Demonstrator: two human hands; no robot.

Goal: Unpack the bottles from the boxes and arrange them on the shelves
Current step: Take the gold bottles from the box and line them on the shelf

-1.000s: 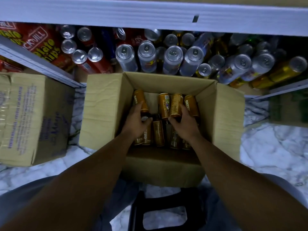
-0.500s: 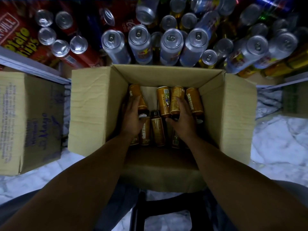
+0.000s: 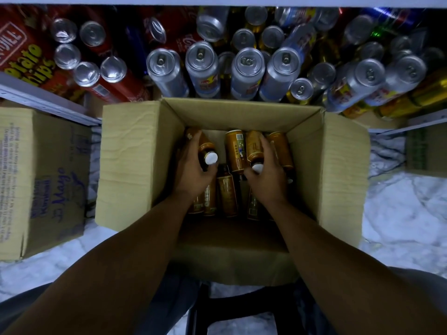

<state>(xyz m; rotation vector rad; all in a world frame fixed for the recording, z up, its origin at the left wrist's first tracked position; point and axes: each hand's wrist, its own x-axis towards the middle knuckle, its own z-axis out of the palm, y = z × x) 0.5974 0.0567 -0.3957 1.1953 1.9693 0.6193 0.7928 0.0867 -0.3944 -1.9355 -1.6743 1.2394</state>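
Both hands are working inside the open box (image 3: 135, 165): the left grip (image 3: 193, 174) is curling round one brown bottle (image 3: 205, 145), the right grip (image 3: 269, 171) round a second bottle (image 3: 253, 147), caps pointing near, long axes running far toward the can-filled shelf (image 3: 43, 100) just beyond.

Box (image 3: 242, 112) open above; bottles (image 3: 235, 151) packed tightly inside.

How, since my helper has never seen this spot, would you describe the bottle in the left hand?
Find the open cardboard box on the floor in front of the silver cans. In its far row of brown bottles, the left hand grips the leftmost bottle. Unlike the right hand's bottle, packed among others, it stands alone with a gap beside it.
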